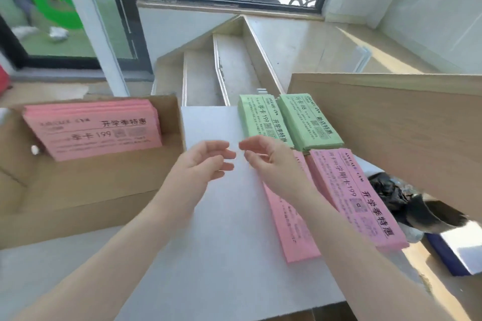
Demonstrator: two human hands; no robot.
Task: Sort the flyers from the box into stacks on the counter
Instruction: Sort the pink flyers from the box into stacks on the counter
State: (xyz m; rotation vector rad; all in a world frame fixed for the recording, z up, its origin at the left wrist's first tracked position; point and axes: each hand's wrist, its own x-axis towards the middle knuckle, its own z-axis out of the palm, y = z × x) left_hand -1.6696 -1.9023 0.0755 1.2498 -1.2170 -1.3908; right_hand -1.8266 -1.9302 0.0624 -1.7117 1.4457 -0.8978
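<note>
Pink flyers (pixel 94 129) lean inside the cardboard box (pixel 78 190) at left; two green stacks (pixel 287 120) and two pink stacks (pixel 352 198) lie on the white table (pixel 221 242) at right. Between them, the left hand (pixel 206 161) and right hand (pixel 266 157) hover empty, fingers loosely curled, fingertips nearly meeting.

The box (pixel 78 190) is plain brown cardboard. Inside it a stack of flyers (pixel 94 129) is pink with black print. Right of the box the counter (pixel 221 216) is pale grey-white. Further right of the box lie two green stacks (pixel 260 117) (pixel 310 120) with black print, and nearer than those, two pink stacks (pixel 294 229) (pixel 357 198), also printed black. Far right of the box a board (pixel 404 125) shows light wood grain, and below it a bag (pixel 386 190) is black.
</note>
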